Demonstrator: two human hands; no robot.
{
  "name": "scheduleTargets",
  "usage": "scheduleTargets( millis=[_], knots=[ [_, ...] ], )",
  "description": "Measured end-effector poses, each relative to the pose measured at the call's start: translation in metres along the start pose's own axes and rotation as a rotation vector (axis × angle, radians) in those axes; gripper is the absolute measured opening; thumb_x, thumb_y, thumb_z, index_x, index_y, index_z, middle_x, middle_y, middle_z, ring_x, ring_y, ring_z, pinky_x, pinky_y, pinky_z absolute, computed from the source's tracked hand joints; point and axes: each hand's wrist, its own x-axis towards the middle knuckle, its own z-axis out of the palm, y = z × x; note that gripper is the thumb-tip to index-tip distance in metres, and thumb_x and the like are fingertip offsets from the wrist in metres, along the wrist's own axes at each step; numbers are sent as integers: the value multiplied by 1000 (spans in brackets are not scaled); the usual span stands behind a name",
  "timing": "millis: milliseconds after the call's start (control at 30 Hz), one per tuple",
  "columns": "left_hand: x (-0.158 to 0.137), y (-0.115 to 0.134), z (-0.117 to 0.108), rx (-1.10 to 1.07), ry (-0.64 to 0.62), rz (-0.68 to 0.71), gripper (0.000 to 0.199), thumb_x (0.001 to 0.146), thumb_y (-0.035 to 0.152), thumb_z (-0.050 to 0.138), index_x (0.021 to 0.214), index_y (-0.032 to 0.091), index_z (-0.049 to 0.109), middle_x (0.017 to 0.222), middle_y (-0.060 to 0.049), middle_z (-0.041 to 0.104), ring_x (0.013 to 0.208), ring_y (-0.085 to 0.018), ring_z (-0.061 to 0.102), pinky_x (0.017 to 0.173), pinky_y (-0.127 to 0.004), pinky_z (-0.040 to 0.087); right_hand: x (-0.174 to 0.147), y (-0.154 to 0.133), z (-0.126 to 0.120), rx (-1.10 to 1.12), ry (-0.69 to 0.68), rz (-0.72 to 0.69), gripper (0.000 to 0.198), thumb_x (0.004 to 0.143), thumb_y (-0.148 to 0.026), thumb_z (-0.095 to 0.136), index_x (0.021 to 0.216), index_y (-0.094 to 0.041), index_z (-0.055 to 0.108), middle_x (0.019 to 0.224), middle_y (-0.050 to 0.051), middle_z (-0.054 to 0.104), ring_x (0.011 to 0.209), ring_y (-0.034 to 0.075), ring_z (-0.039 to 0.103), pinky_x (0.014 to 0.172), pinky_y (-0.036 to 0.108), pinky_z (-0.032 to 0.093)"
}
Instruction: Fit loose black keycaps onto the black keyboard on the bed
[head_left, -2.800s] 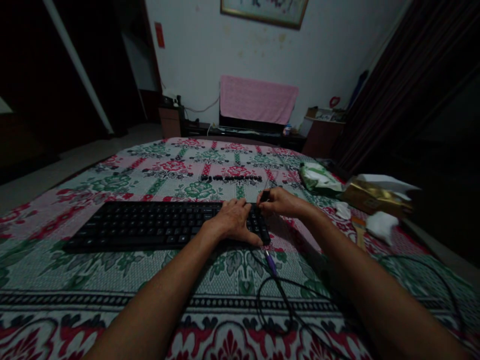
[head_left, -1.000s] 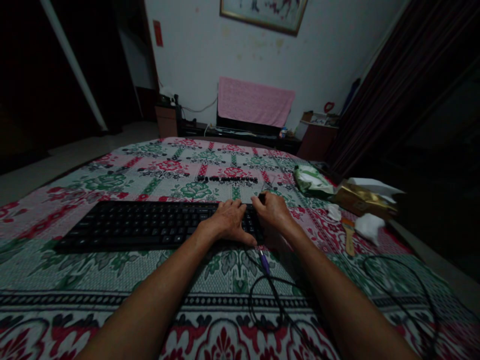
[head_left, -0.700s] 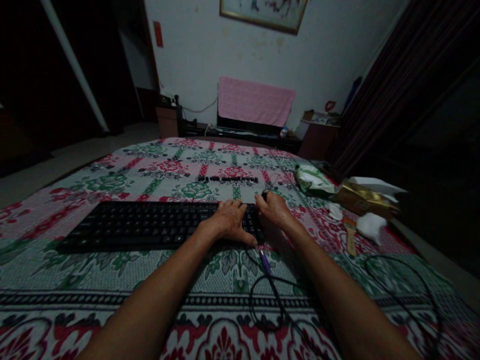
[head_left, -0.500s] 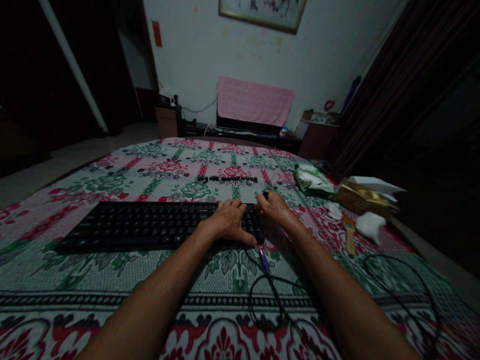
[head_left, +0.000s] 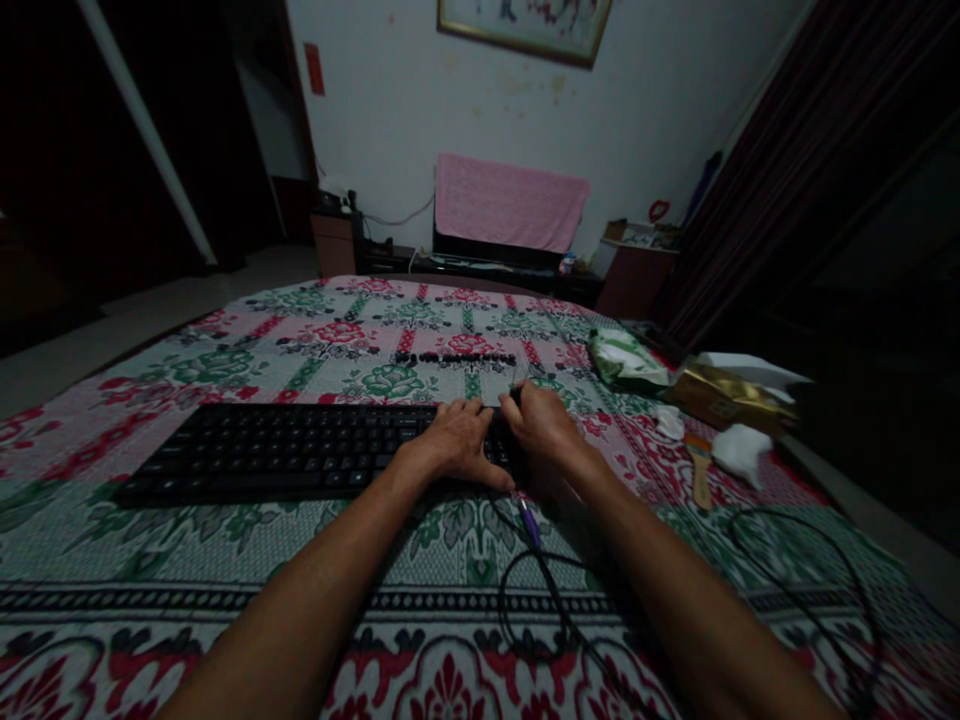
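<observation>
A black computer keyboard (head_left: 277,450) lies flat on the patterned cloth. My left hand (head_left: 457,445) spans its right part, fingers at the far edge and thumb at the near edge, pressing it down. Over the number pad at the right end, my right hand (head_left: 544,425) is closed around a small dark thing (head_left: 516,393). Most of that thing is hidden by the fingers, so I cannot tell its kind. Just below my left thumb lies a slim purple object with a pale tip (head_left: 529,522). Beyond the keyboard, several small black keycaps (head_left: 456,358) form a row.
A black cable (head_left: 551,590) loops across the cloth between my forearms and on the right. To the right are a flat brush (head_left: 700,470), crumpled white tissue (head_left: 741,452), a gold box (head_left: 727,395) and a green-white tissue pack (head_left: 628,358). A pink towel (head_left: 510,200) hangs beyond the table.
My right hand has shifted slightly left and turned over the number pad, with the dark thing still in its fingers. My left hand and the keyboard have barely moved.
</observation>
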Motion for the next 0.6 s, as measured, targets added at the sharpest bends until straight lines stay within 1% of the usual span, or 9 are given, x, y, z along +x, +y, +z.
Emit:
scheduleTargets(
  millis=[67,133,233,300,433,467,500,567,600],
  knots=[
    [0,0,0,-13,11,5,99,49,74,58,129,17,40,129,-14,43,119,-36,37,100,-45,28,-6,-10,0,-57,-33,-29,31,88,-37,38,96,-14,57,85,13,67,79,22,63,65,27,39],
    [0,1,-1,-15,8,-5,97,49,73,60,126,17,43,127,-13,44,117,-35,38,100,-45,28,-10,-18,0,-101,-67,-41,27,88,-34,38,98,-15,55,86,12,66,79,23,63,64,27,39],
    [0,1,-2,-13,-6,-7,92,49,70,62,122,17,46,124,-13,47,115,-35,40,99,-45,29,-12,-26,-1,-148,-75,-26,23,87,-28,39,100,-15,53,92,13,65,80,23,63,65,28,40],
    [1,1,-2,-21,-1,-3,94,49,71,62,125,18,44,126,-13,45,116,-36,39,99,-46,29,-8,-26,-3,-132,-67,-15,23,87,-28,40,100,-15,54,93,13,65,80,22,63,65,27,40],
    [1,1,-1,-10,-5,-16,100,47,76,58,126,17,42,132,-14,41,120,-37,35,100,-46,27,8,-10,-7,21,-35,41,28,86,-33,41,99,-13,57,89,12,67,81,20,63,65,24,40],
    [1,1,-1,-2,-11,-19,100,47,77,57,126,17,43,133,-15,40,121,-37,35,101,-46,27,12,-4,-7,60,-34,74,27,85,-32,42,95,-13,59,85,11,68,79,19,63,64,23,40],
    [1,1,0,3,-17,-22,101,47,78,56,125,16,44,134,-16,39,122,-37,34,101,-46,27,15,2,-7,119,-62,98,27,85,-31,41,88,-13,60,78,9,68,74,18,63,62,22,40],
    [1,0,0,4,-26,-28,103,47,80,55,127,16,42,136,-16,37,122,-37,34,102,-47,26,20,13,-5,296,-168,95,35,86,-33,35,75,-13,61,65,7,67,61,16,62,56,21,41],
    [1,-1,0,2,-31,-31,104,46,80,54,128,16,42,137,-17,36,123,-37,33,102,-47,25,21,18,-4,393,-202,109,37,87,-33,33,70,-13,60,63,7,66,57,15,61,52,21,41]
  ],
)
